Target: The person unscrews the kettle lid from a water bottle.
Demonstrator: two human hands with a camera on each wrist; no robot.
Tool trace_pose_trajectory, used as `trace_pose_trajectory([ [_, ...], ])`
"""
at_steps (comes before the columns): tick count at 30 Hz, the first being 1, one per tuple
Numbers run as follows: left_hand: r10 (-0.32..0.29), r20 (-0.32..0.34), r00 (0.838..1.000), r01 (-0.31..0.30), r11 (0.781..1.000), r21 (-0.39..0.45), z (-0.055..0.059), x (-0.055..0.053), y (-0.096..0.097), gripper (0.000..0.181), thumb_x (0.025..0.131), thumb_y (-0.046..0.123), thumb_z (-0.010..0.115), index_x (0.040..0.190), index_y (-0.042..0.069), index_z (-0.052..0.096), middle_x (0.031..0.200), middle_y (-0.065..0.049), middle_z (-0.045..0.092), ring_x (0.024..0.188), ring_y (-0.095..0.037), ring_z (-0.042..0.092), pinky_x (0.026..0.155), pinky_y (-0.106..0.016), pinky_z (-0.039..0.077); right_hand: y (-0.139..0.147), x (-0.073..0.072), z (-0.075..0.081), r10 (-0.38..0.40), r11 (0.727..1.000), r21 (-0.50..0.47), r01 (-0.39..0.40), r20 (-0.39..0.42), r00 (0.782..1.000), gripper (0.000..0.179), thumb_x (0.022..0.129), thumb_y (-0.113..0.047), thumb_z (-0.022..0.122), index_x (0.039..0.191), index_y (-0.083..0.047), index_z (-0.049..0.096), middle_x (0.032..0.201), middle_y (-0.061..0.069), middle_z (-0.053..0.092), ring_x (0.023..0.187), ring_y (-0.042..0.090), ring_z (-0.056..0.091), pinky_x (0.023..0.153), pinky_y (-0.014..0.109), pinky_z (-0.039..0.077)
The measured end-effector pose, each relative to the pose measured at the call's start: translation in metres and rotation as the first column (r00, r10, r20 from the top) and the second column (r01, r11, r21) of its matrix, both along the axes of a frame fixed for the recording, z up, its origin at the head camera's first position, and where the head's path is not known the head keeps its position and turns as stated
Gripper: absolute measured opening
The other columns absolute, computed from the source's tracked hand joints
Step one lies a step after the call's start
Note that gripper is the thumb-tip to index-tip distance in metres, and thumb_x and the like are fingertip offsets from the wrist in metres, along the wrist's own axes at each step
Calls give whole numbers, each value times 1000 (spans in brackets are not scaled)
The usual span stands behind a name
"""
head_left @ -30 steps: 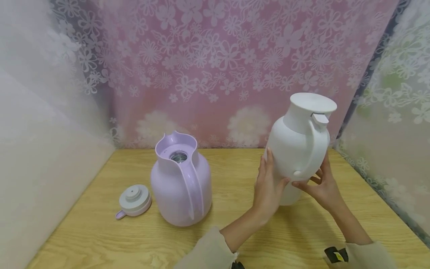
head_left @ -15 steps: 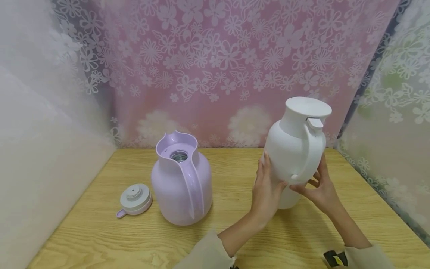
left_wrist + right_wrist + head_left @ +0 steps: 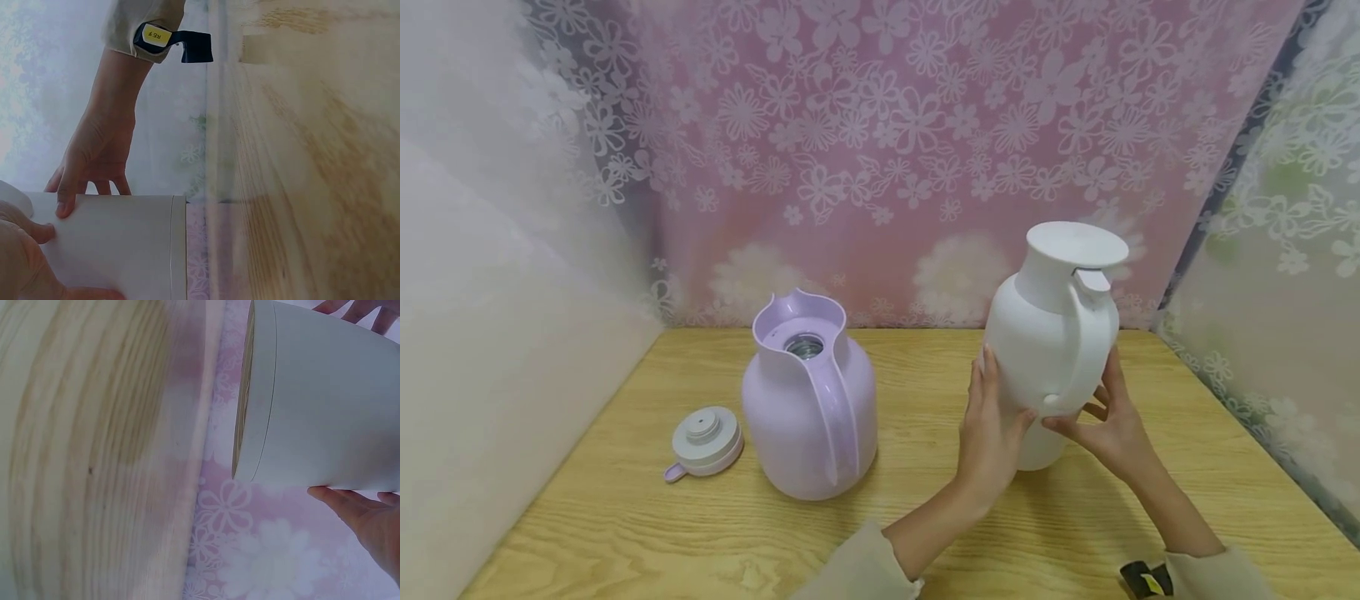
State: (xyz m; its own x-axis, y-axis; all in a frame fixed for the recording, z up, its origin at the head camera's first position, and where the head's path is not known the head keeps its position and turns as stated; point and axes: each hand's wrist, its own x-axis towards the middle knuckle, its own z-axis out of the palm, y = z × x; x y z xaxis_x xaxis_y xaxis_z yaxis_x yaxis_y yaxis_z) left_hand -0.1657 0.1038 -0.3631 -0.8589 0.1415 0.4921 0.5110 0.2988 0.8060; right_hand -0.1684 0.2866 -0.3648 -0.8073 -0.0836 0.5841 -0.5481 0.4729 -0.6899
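Note:
Between both hands is a white thermos jug with its flat lid on and its handle facing the wearer. My left hand grips its left side, thumb near the foot of the handle; my right hand holds the opposite side. Both wrist views show the jug's base apart from the tabletop. The far fingers are partly hidden behind the white body. Further left stands a lilac thermos jug, uncovered, with its round mouth visible. Beside it a stopper lid lies with its grey threaded side up.
A wood-grain table carries the lilac jug and the lid. Pink flowered cloth hangs behind, a pale panel rises on the left, and a flowered sheet bounds the right side.
Both hands have brought the white jug slightly down and to the left. The lilac jug and its lid stay where they were on the table.

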Motion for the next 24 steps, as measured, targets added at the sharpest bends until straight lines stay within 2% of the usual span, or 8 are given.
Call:
trace_pose_trajectory([
  [8,6,18,1000,-6,1000,-3,-2,1,-4,86,86,23,62,149,25,4,149,-13,15,124,-36,35,93,-49,37,-6,-3,-4,-13,999,-46,14,5,1000,129,57,22,75,148,-25,-4,145,-1,28,112,2,44,78,14,42],
  [15,32,30,999,-32,999,-8,-4,3,-8,87,85,20,64,149,23,5,149,-14,16,122,-37,38,92,-49,38,-11,-3,-8,11,999,-39,-10,14,1000,130,58,21,75,148,-26,-6,147,-2,25,111,0,43,78,14,42],
  [24,23,85,996,-22,1000,-5,-5,4,-15,88,85,21,63,148,25,2,150,-12,13,125,-38,33,93,-51,36,-17,-5,-12,-18,999,-37,20,61,998,129,59,17,77,148,-28,-5,147,-3,23,110,-1,42,77,13,42],
])
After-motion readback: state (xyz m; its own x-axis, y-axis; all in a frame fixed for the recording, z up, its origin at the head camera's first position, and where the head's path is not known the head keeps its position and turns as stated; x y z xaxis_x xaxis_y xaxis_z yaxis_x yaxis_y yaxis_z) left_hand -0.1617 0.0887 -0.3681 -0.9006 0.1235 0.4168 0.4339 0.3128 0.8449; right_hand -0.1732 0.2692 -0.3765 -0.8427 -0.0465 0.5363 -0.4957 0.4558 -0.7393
